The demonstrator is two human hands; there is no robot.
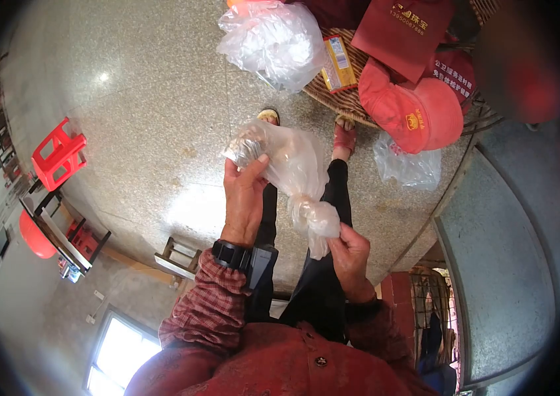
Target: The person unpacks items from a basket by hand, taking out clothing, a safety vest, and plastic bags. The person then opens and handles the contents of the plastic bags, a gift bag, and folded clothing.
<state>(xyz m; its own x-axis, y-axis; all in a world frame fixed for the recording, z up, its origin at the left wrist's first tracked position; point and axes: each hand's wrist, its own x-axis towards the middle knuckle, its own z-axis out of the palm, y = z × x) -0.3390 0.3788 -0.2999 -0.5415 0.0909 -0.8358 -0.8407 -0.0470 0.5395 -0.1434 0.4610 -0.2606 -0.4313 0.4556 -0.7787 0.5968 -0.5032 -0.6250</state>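
Observation:
A translucent plastic bag [296, 155], knotted or twisted near one end, hangs between my two hands over the floor. My left hand [246, 191] is closed around the bag's fuller end, where something silvery and shiny [248, 149] shows through the plastic; I cannot make out what it is. At the other end, my right hand [351, 254] pinches the bunched neck of the bag just beside the knot.
A woven basket [341, 100] at the top right bears a red cap [425, 119], a dark red bag [404, 33] and a yellow-red packet [339, 64]. Beside it are a white plastic bag [273, 43] and a clear bag [408, 164]. A red stool [60, 153] stands left.

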